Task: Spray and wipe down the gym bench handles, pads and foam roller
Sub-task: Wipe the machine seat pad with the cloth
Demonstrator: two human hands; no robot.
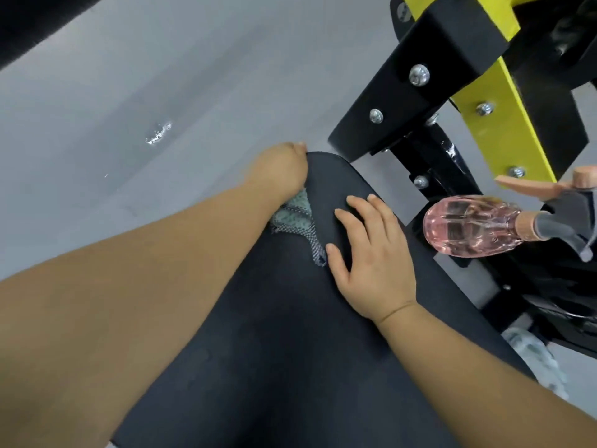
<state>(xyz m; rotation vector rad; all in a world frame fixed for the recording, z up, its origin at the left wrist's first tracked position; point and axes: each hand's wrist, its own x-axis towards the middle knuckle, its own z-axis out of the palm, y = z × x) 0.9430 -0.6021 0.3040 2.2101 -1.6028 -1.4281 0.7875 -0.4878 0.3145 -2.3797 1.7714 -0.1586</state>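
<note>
Bench pad [274, 350] wiped at its far edge.
A cloth [294, 218] is pressed to the pad's far left corner under the left hand [277, 173]; its fingers are hidden over the edge, so their grip cannot be told. The right hand [371, 253] is laid flat, fingers apart, probably for bracing. The spray bottle [471, 224] is laid off the right edge.

Showing black across the pad [290, 334]. Glowing clear pink through the spray bottle [471, 226], turning peach at its trigger, grey at its head. Mixing pale green with a grey-and-white check in the cloth [295, 218]. Pairing black with yellow on the frame [517, 124], adding silver bolts [419, 75]. Spreading grey over the floor [129, 92].
</note>
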